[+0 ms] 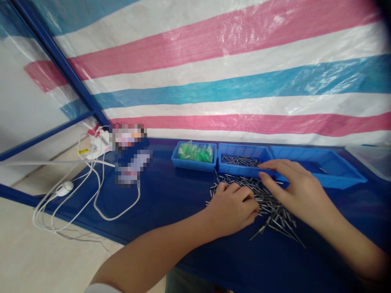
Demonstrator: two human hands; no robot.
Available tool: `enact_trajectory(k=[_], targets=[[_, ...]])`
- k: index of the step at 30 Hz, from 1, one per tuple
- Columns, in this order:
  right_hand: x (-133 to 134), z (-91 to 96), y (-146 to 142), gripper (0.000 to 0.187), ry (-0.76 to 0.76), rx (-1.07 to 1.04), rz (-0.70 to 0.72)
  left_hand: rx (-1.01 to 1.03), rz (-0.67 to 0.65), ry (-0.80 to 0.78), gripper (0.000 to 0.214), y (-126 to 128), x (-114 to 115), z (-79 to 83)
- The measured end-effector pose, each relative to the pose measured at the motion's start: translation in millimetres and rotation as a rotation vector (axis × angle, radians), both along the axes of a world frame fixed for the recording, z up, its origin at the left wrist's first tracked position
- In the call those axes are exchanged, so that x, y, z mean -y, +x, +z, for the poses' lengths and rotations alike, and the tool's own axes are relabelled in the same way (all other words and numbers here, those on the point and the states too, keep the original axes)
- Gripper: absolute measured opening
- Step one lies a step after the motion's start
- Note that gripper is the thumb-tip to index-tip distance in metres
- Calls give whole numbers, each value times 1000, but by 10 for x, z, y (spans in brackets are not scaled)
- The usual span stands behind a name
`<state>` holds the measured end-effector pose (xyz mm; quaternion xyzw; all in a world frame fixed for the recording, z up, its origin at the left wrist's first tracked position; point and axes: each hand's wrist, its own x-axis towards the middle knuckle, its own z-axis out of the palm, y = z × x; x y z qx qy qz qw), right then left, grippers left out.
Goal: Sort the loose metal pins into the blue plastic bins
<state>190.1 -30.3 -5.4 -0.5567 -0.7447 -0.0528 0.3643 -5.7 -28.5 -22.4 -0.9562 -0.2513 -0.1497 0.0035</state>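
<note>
A loose pile of silvery pop rivets (pixel 276 209) with long thin pins lies on the dark blue tabletop. My left hand (pixel 233 207) rests on the left part of this pile, its fingers curled down among the rivets and their tips hidden. Over the front edge of the middle blue bin (pixel 244 167), my right hand (pixel 297 189) reaches in from the right. Its thumb and forefinger are stretched out with a narrow gap between them, and no rivet shows there. More rivets (pixel 241 160) lie inside that bin.
Left of it stands a blue bin (pixel 194 165) with green packets (pixel 195 152). A longer blue bin (pixel 345 179) on the right holds a thin piece. White cables (pixel 97 195) and a power strip (pixel 99 146) lie left. Striped sheeting (pixel 214 89) hangs behind.
</note>
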Motion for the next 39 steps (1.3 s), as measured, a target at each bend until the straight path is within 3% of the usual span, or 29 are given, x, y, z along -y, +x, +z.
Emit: enact_trajectory(k=[5, 10, 13, 20, 25, 29, 33, 39], targets=[[9, -3, 3, 18, -33, -69, 27, 94, 82, -53, 25, 6, -12, 40], [54, -2, -17, 25, -382, -238, 132, 272, 199, -221, 23, -41, -120, 114], [76, 10, -64, 28, -488, -270, 226, 405, 209, -325, 18, -47, -166, 128], [82, 18, -113, 35, -527, -351, 295, 741, 224, -590, 12, -4, -150, 129], [98, -7, -181, 33, -492, -412, 288, 911, 311, -792, 21, 27, -154, 79], [97, -23, -235, 32, -503, -489, 324, 988, 288, -920, 17, 40, -173, 53], [90, -30, -250, 32, -551, -565, 357, 1064, 242, -977, 17, 46, -177, 71], [95, -53, -271, 31, -587, -622, 348, 1038, 285, -955, 21, 50, -194, 56]])
